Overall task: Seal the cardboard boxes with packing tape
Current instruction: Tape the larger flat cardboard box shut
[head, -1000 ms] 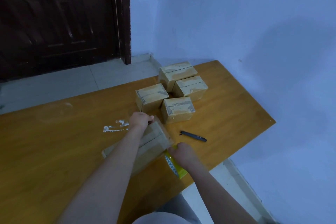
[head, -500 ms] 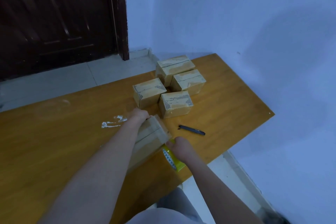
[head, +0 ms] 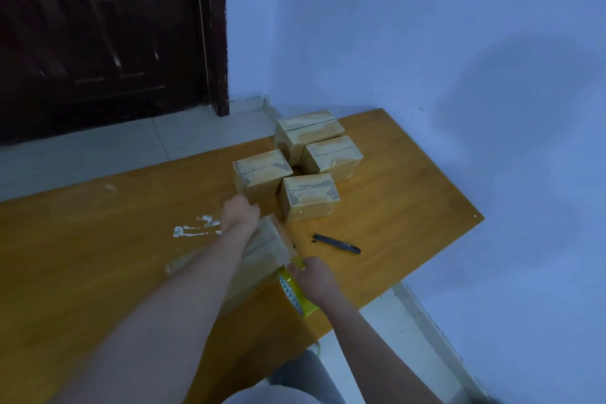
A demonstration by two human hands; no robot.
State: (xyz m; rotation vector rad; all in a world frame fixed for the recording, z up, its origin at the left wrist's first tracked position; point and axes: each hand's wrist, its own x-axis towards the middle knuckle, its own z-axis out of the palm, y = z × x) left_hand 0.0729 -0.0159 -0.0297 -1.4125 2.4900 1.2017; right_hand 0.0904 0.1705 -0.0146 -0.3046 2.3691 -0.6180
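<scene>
A cardboard box [head: 267, 248] lies on the wooden table [head: 98, 256] in front of me, partly hidden by my left forearm. My left hand [head: 239, 211] grips its far end. My right hand [head: 313, 277] holds a yellow roll of packing tape [head: 296, 293] against the box's near right corner. Clear tape runs from the roll along the box. Several taped boxes stand behind in a cluster, the nearest one [head: 308, 197] just beyond my left hand.
A dark utility knife [head: 337, 243] lies on the table right of the box. White tape scraps [head: 193, 228] stick to the table left of my left hand. The table's right edge runs close to the blue wall [head: 426, 43]. A dark door [head: 98, 33] stands at back left.
My right hand and the tape roll have stayed at the box's near right corner. My left hand keeps its hold on the far end. The view shifted slightly.
</scene>
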